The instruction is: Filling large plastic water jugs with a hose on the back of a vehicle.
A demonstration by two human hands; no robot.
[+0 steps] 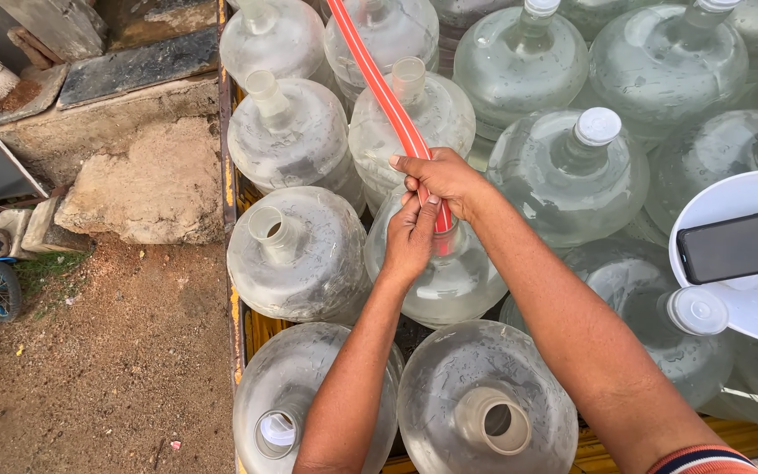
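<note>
- A yellow-painted, rusty metal cart bed [237,316] carries the load, its edge rail running down the left side beside the bare dirt ground [125,369].
- Large clear plastic water jugs stand upright on it, packed shoulder to shoulder in rows.
- Front row: an open-necked clear jug [484,412] sits beside a second open jug [287,395] at the rail.
- Behind them, a dusty open-mouthed jug [296,254] stands against the rail, touching its neighbours.
- Further right, a white-capped clear jug [572,171] stands among other capped ones.
- At the right edge, a white round plastic tub [747,307] rests on top of the jugs.
</note>
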